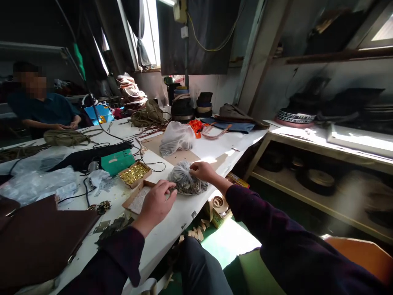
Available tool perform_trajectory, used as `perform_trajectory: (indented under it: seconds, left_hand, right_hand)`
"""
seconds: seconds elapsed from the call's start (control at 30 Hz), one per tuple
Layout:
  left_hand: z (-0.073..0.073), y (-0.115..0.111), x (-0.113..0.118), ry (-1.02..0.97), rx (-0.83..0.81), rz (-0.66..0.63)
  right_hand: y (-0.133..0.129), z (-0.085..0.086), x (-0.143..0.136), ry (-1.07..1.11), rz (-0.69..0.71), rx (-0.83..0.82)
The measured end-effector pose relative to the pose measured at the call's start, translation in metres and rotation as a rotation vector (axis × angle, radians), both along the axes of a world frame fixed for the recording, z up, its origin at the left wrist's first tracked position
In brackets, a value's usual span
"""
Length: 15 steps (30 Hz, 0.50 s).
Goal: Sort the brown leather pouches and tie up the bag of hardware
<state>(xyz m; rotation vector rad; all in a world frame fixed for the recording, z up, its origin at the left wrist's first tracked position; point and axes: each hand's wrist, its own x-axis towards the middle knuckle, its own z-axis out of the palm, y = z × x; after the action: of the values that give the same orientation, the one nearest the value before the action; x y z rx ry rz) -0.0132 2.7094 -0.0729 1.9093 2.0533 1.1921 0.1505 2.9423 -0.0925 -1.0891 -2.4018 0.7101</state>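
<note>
The right hand (202,171) pinches the top of a clear bag (187,180) of small metal bits. The left hand (156,204) rests loosely curled against the bag's near side, holding nothing.

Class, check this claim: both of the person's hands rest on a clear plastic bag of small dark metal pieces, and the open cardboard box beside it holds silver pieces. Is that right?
One detail is wrong. In the head view, the open cardboard box holds gold-coloured pieces, not silver. The left hand and right hand are indeed on the clear plastic bag of small dark metal pieces.

Small craft workshop, long white worktable (215,153), box of brass fittings (134,173) (gold-coloured), stacked ribbon rolls (182,107), cluttered shelves (322,205)
</note>
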Motion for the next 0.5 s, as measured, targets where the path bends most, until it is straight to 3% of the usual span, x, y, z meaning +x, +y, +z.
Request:
perform_trajectory:
  seconds: [0.13,0.23,0.33,0.5]
  left_hand:
    - [-0.014,0.087,0.005,0.173,-0.116,-0.014]
    - [-0.023,0.126,0.008,0.228,-0.149,-0.021]
    - [-0.025,0.146,0.009,0.26,-0.157,-0.019]
    - [-0.023,0.156,0.007,0.289,-0.186,-0.073]
  right_hand:
    - [0.005,-0.006,-0.003,-0.02,-0.019,0.023]
    - [0.009,-0.01,-0.004,-0.006,-0.035,0.007]
    - [0.014,-0.017,0.001,0.065,0.002,-0.032]
    - [0.017,-0.028,0.014,0.267,0.084,-0.094]
